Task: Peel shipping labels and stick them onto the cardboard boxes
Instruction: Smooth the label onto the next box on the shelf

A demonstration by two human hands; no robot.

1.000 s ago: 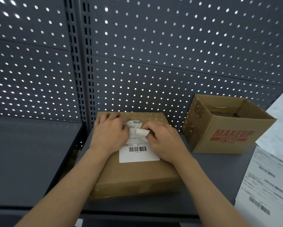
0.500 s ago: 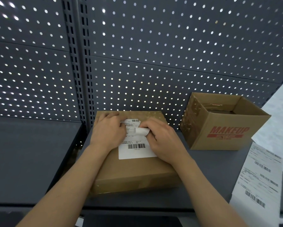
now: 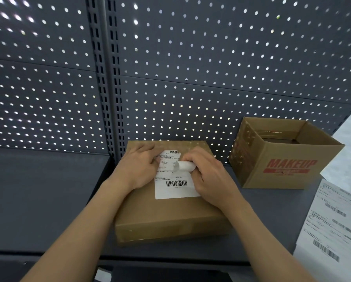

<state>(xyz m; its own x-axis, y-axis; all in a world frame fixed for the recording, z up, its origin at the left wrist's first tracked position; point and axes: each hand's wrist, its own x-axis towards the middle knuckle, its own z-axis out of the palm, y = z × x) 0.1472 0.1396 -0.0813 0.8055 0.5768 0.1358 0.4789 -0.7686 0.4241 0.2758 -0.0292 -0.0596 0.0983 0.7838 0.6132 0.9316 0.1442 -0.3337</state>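
A flat closed cardboard box [image 3: 166, 216] lies on the dark shelf in front of me. A white shipping label [image 3: 175, 188] with barcodes lies on its top. My left hand [image 3: 139, 166] rests flat on the label's left side and the box top. My right hand [image 3: 209, 176] pinches a curled white strip of paper [image 3: 183, 166] over the label's middle. Whether that strip is backing paper or part of the label is unclear. An open cardboard box [image 3: 280, 171] printed MAKEUP in red stands to the right.
A sheet of more shipping labels [image 3: 333, 226] lies at the right edge of the shelf [image 3: 48, 190]. A perforated dark back panel [image 3: 191, 68] rises right behind the boxes. The shelf's front edge runs just below the flat box.
My hands have stayed on the label. The curled strip in my right hand has rolled a little further. The view has shifted slightly.
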